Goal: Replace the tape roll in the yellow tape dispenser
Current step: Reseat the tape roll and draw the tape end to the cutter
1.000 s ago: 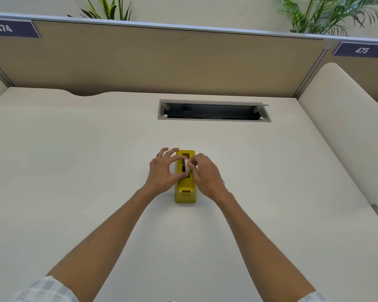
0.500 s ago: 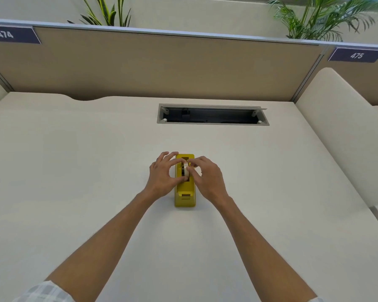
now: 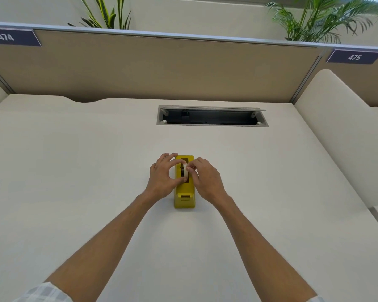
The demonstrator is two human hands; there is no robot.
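The yellow tape dispenser (image 3: 184,196) stands on the white desk (image 3: 74,171) with its cutter end toward me. A pale tape roll (image 3: 184,171) with a dark core sits upright in the dispenser's slot. My left hand (image 3: 163,177) pinches the roll from the left with thumb and fingers. From the right, my right hand (image 3: 206,180) pinches the same roll with its fingertips. How deep the roll sits in the slot is hidden by my fingers.
An open cable tray (image 3: 212,116) is set into the desk beyond the dispenser. A tan partition (image 3: 162,66) closes the back and a cream side panel (image 3: 340,127) the right. Plants (image 3: 314,18) stand behind the partition.
Both hands stay on the roll at the dispenser; the fingers have shifted slightly around it. The camera view has tilted, so everything sits a little lower in the frame.
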